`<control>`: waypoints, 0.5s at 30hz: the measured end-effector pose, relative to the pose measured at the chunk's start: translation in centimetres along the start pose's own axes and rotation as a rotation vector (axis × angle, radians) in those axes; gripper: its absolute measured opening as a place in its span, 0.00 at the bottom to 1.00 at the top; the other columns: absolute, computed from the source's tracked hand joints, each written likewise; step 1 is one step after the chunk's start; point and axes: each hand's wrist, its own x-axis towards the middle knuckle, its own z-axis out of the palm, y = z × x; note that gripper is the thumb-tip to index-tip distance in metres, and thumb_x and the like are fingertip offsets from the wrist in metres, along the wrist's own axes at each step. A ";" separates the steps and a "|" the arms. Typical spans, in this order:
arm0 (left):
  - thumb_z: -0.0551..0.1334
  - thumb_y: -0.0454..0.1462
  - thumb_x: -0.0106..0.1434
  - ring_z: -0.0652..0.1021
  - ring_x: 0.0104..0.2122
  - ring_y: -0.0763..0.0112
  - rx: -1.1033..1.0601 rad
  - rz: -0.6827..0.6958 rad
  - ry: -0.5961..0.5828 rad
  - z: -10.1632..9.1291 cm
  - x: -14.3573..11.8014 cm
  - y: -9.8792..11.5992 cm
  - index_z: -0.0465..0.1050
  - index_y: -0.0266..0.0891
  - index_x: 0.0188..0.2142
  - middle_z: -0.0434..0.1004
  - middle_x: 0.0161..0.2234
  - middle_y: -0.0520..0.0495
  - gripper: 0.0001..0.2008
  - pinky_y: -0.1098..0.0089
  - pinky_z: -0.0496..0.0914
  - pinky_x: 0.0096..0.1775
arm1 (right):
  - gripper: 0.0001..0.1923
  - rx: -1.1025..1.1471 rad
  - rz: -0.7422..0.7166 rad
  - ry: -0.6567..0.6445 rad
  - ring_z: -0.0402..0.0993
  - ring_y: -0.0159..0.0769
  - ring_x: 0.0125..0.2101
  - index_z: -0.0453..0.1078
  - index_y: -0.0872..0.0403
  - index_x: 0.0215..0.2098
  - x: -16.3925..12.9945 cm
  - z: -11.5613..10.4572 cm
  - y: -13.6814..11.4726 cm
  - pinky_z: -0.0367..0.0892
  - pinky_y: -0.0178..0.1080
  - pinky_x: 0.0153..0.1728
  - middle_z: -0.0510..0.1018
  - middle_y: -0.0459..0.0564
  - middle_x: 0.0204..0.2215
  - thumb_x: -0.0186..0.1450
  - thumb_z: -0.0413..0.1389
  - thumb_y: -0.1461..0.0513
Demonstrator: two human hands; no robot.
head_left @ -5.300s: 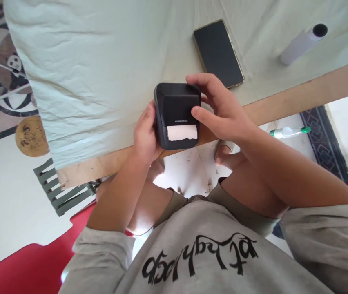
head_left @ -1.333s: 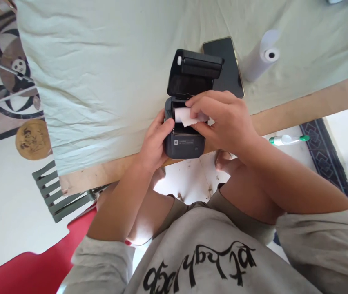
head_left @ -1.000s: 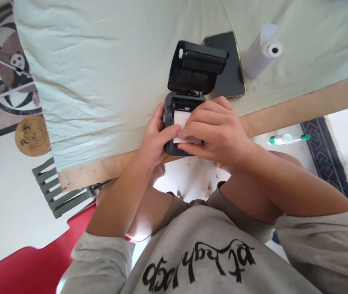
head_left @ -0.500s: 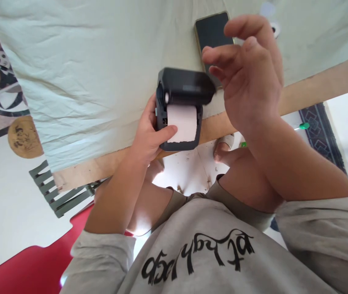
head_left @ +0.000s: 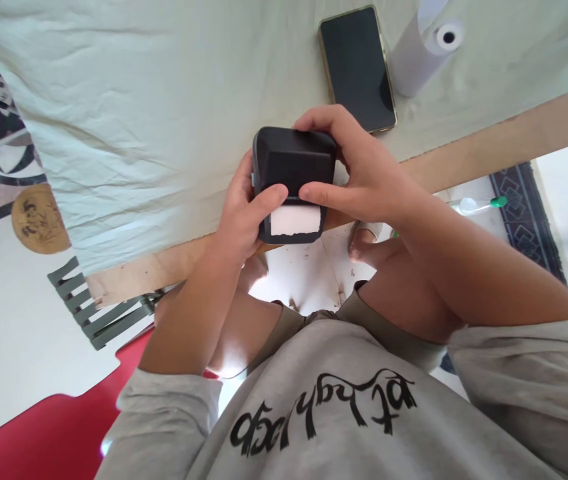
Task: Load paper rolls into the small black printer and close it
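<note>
Small black box-shaped plastic label printer (head_left: 294,170) at the near edge of the cloth-covered tabletop (head_left: 164,100), lid closed, white paper strip (head_left: 295,221) poking from its front. Left hand (head_left: 244,217) clamped on the printer's left side; right hand (head_left: 364,173) clamped over its top and right side. Just beyond the printer, black smartphone (head_left: 357,67) and white paper roll (head_left: 421,47).

Both hands grip a small black printer (head_left: 294,175) at the near edge of the desk (head_left: 164,133): the left hand (head_left: 244,217) wraps its left side, the right hand (head_left: 364,177) covers its top and right side. A strip of white paper (head_left: 295,221) sticks out of its front. Farther back on the desk lie a dark phone (head_left: 357,67) and, just to its right, a white paper roll (head_left: 421,47).
</note>
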 end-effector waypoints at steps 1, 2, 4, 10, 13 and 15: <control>0.72 0.44 0.57 0.81 0.40 0.58 -0.003 0.000 -0.002 0.1 0.0 0.0 0.74 0.47 0.48 0.79 0.40 0.47 0.20 0.64 0.75 0.36 | 0.29 -0.018 -0.002 -0.002 0.75 0.43 0.52 0.65 0.44 0.55 0.0 0.1 0.0 0.75 0.47 0.56 0.75 0.48 0.55 0.59 0.66 0.52; 0.71 0.43 0.57 0.80 0.39 0.59 -0.015 0.009 -0.009 0.1 0.1 0.0 0.74 0.47 0.48 0.78 0.39 0.48 0.19 0.64 0.74 0.35 | 0.29 -0.042 -0.009 -0.002 0.75 0.43 0.52 0.65 0.44 0.56 0.0 0.1 0.1 0.74 0.48 0.56 0.75 0.48 0.55 0.59 0.66 0.53; 0.71 0.42 0.57 0.80 0.38 0.60 -0.044 0.030 -0.022 0.2 0.2 -0.1 0.74 0.46 0.47 0.77 0.37 0.48 0.19 0.65 0.73 0.34 | 0.28 -0.079 -0.023 -0.002 0.74 0.44 0.53 0.64 0.43 0.56 -0.1 0.2 0.0 0.74 0.49 0.57 0.75 0.48 0.56 0.59 0.65 0.55; 0.69 0.54 0.58 0.78 0.53 0.47 -0.114 -0.021 -0.042 0.2 0.6 0.0 0.73 0.43 0.46 0.78 0.39 0.44 0.23 0.55 0.75 0.46 | 0.27 -0.111 -0.050 0.006 0.75 0.46 0.54 0.64 0.42 0.57 -0.3 0.4 0.2 0.74 0.51 0.57 0.75 0.48 0.57 0.61 0.63 0.54; 0.63 0.54 0.60 0.72 0.60 0.45 -0.188 0.016 -0.074 0.2 0.9 0.1 0.74 0.43 0.44 0.79 0.40 0.44 0.21 0.50 0.72 0.55 | 0.24 -0.159 -0.093 0.050 0.73 0.47 0.56 0.64 0.42 0.55 -0.3 0.4 0.4 0.74 0.52 0.57 0.76 0.49 0.56 0.62 0.62 0.52; 0.64 0.51 0.59 0.70 0.62 0.45 -0.178 0.022 -0.060 0.2 1.1 0.1 0.75 0.45 0.44 0.79 0.41 0.46 0.19 0.51 0.70 0.57 | 0.22 -0.182 -0.122 0.071 0.73 0.47 0.58 0.65 0.42 0.55 -0.4 0.4 0.5 0.73 0.53 0.58 0.76 0.49 0.56 0.64 0.61 0.52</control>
